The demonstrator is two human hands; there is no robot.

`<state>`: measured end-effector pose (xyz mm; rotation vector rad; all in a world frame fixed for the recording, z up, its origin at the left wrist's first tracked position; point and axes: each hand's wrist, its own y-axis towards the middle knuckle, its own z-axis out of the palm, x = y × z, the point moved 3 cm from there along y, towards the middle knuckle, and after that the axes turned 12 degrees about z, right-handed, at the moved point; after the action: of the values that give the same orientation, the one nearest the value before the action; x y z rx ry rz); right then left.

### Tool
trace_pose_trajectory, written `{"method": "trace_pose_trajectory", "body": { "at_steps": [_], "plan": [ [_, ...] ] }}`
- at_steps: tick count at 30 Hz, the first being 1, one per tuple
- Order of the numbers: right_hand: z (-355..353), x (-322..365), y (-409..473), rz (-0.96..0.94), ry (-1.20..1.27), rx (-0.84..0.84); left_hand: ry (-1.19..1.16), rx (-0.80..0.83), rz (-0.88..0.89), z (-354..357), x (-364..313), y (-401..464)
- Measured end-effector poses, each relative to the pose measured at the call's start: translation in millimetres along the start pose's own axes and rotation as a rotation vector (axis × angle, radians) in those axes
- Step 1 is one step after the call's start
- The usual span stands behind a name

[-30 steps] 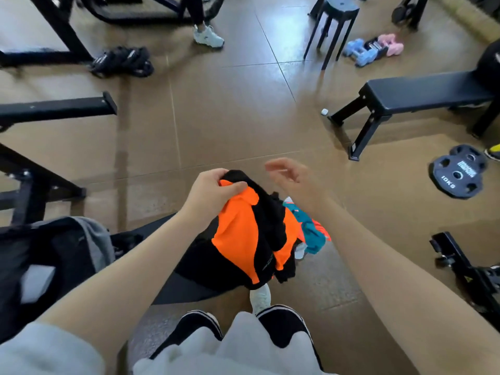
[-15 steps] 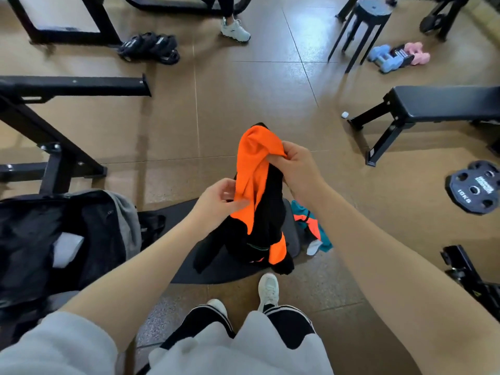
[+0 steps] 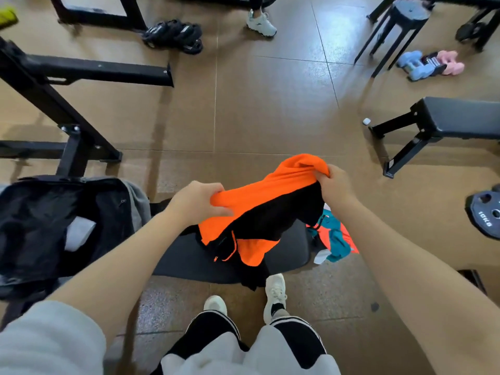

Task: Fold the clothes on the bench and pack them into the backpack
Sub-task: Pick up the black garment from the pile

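Note:
I hold an orange and black garment [image 3: 265,209] stretched in the air above the black bench [image 3: 194,263]. My left hand [image 3: 197,203] grips its left orange edge. Up at the right, my right hand [image 3: 334,185] grips the bunched orange top. The garment's lower part hangs down onto the bench. A teal and orange garment [image 3: 334,240] lies crumpled at the bench's right end. The open black backpack [image 3: 51,226] with a grey flap stands at the left, a white item inside it.
A black rack frame [image 3: 67,109] stands behind the backpack. A second black bench [image 3: 449,120] is at the right, with a 10 kg plate [image 3: 484,215] on the floor beside it. A stool [image 3: 400,25], small dumbbells [image 3: 430,64] and another person's shoe [image 3: 261,23] lie further back.
My hands have moved apart, spreading the garment sideways. My right hand has gone right with the orange top; the left has shifted from pinching the middle to gripping the left edge.

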<state>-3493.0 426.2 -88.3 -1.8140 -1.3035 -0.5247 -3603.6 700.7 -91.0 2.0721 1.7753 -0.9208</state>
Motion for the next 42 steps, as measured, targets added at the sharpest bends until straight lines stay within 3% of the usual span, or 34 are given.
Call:
{"method": "trace_pose_trajectory", "body": {
  "at_steps": [1,3,7,10,12,16,20,23,27,33,38,42],
  "plan": [
    [-1,-5,7,0.041,0.042,-0.014,0.088,0.112,-0.051,8,7,1],
    [-6,-18,23,0.099,0.029,-0.036,0.080,0.149,-0.159,22,23,-2],
    [-23,-49,51,0.149,-0.200,-0.038,-0.110,-0.134,-0.312,33,30,-3],
    [-32,-69,66,0.128,-0.428,0.040,-0.459,-0.370,-0.397,33,14,4],
    [-33,-74,71,0.038,-0.498,0.106,-0.672,-0.422,-0.417,36,-1,9],
    [-32,-68,73,-0.074,-0.364,0.202,-0.943,-0.577,-0.441,47,-28,14],
    [-46,-64,64,0.061,-0.093,0.329,-1.042,-0.812,-0.435,51,-46,0],
    [-58,-66,45,0.084,-0.055,0.475,-0.844,-0.869,-0.426,43,-54,-21],
    [-58,-78,1,0.048,-0.129,0.552,-0.612,-0.804,-0.359,44,-63,-63],
    [-34,-108,-71,0.225,-0.062,0.686,-0.234,-0.792,-0.254,39,-69,-142],
    [-23,-107,-91,0.214,-0.042,0.634,0.002,-0.842,-0.170,16,-80,-148],
    [-8,-115,-65,0.059,-0.239,0.448,0.083,-0.730,-0.182,35,-57,-109]
  ]
}}
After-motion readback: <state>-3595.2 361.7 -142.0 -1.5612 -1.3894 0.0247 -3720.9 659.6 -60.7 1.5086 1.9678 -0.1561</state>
